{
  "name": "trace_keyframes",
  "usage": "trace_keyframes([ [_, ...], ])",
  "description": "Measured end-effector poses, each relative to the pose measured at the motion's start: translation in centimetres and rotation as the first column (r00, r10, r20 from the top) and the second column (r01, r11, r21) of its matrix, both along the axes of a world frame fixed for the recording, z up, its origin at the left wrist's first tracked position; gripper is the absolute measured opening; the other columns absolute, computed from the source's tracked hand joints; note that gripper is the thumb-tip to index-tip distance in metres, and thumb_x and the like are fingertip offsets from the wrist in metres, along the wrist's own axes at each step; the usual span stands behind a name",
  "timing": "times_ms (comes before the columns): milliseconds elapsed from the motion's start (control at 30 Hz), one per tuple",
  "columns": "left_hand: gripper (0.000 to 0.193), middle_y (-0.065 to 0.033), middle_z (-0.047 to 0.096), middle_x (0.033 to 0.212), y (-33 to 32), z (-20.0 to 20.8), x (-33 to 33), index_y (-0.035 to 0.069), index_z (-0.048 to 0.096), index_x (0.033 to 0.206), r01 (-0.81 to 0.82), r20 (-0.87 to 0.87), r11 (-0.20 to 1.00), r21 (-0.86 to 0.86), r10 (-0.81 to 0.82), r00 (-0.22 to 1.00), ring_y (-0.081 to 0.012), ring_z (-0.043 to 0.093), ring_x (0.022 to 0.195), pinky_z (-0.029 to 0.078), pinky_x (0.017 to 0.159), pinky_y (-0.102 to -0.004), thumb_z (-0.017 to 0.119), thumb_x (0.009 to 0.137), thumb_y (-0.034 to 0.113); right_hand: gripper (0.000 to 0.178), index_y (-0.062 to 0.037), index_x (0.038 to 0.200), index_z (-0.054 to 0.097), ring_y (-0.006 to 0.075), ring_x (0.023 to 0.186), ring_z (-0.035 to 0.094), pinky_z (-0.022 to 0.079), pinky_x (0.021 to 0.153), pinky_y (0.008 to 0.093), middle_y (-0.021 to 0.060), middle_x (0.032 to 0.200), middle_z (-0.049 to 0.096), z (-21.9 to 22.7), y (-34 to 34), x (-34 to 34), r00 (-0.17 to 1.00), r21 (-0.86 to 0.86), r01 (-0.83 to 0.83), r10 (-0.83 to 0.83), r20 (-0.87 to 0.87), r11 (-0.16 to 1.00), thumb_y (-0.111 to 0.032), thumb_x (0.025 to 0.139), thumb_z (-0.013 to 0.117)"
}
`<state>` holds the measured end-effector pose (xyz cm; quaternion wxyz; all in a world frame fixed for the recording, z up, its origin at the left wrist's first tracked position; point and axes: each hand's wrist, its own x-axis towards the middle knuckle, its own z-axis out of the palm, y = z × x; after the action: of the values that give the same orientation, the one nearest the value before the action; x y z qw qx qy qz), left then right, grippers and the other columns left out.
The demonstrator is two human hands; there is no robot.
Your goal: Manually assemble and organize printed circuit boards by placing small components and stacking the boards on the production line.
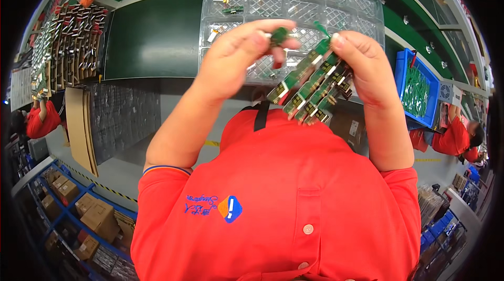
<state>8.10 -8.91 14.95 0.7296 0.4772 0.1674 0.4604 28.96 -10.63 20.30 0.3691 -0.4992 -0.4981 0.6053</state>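
My left hand (231,58) pinches a small green circuit board (280,35), slightly blurred, between thumb and fingers. In my right hand (363,60), thumb and fingers close on the upper end of a panel of circuit boards (310,89), several green strips with metal parts side by side. A thin green strip (322,29) sticks up near my right thumb. Both hands are raised over the near part of a clear plastic tray (265,5) with many compartments. Small boards with white and orange parts lie in some of its left compartments; my hands hide part of it.
A blue bin (437,89) of green strips stands at the right. Rows of circuit boards (71,45) stand at the far left, beside the dark green bench top (152,39). Cardboard sheets (79,129) lean below the bench. Two other people in red (41,121) work at either side.
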Motion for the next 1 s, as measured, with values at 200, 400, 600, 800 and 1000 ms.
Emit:
trace_keyframes([
  [200, 0.026, -0.0118, 0.058, 0.095, -1.7, -6.7, -5.1, 0.002, 0.054, 0.106, -0.047, -0.712, 0.847, 0.530, 0.474, 0.517, -0.0253, 0.056, 0.085, 0.044, 0.075, -0.0342, 0.051, 0.084, 0.015, 0.022, -0.0017, 0.085, 0.059, 0.0049, 0.068, 0.051, 0.038, 0.063, 0.0186, -0.0006, 0.075, 0.058, -0.7, -0.2, 2.3, 0.987, 0.063, 0.161, -0.160, -0.018, 0.985, -0.022, 0.088, 0.051],
  [400, 0.031, -0.0125, 0.054, 0.105, -2.3, -7.5, -4.7, 0.002, 0.050, 0.110, 0.068, -0.666, 0.689, 0.721, 0.662, 0.343, -0.0302, 0.052, 0.096, 0.039, 0.088, -0.0359, 0.053, 0.082, 0.016, 0.022, 0.0022, 0.096, 0.055, 0.0085, 0.076, 0.053, 0.040, 0.071, 0.0223, 0.0050, 0.088, 0.059, -1.3, -0.9, 3.0, 0.987, 0.133, 0.160, -0.157, -0.037, 0.978, -0.017, 0.090, 0.045],
  [600, 0.034, -0.0084, 0.057, 0.101, -1.7, -0.2, 2.3, -0.001, 0.048, 0.114, -0.239, -0.221, 0.932, 0.273, 0.303, 0.927, -0.0155, 0.054, 0.093, 0.042, 0.079, -0.0281, 0.042, 0.091, 0.024, 0.021, 0.0024, 0.096, 0.055, 0.0088, 0.079, 0.053, 0.041, 0.072, 0.0224, 0.0054, 0.088, 0.059, -1.8, -0.8, 2.1, 0.983, 0.185, 0.180, -0.185, 0.008, 0.966, -0.016, 0.090, 0.044],
  [800, 0.043, -0.0131, 0.055, 0.105, 0.3, -0.5, 4.4, -0.004, 0.046, 0.114, 0.026, -0.116, 0.994, -0.108, -0.039, 0.993, -0.0178, 0.055, 0.094, 0.042, 0.084, -0.0292, 0.039, 0.092, 0.031, 0.022, -0.0016, 0.090, 0.059, 0.0058, 0.070, 0.053, 0.042, 0.064, 0.0198, 0.0011, 0.079, 0.059, -1.9, -0.4, 3.1, 0.954, 0.157, 0.296, -0.284, -0.097, 0.942, -0.020, 0.089, 0.049],
  [1000, 0.034, -0.0095, 0.059, 0.089, 0.6, -2.0, 3.2, -0.002, 0.053, 0.106, 0.007, -0.060, 0.994, 0.113, 0.000, 0.998, -0.0163, 0.055, 0.087, 0.043, 0.078, -0.0298, 0.045, 0.090, 0.026, 0.022, 0.0014, 0.100, 0.054, 0.0090, 0.078, 0.053, 0.041, 0.070, 0.0213, 0.0039, 0.091, 0.058, -2.6, 0.1, 5.8, 0.917, 0.038, 0.329, -0.310, -0.250, 0.944, -0.016, 0.089, 0.045],
])
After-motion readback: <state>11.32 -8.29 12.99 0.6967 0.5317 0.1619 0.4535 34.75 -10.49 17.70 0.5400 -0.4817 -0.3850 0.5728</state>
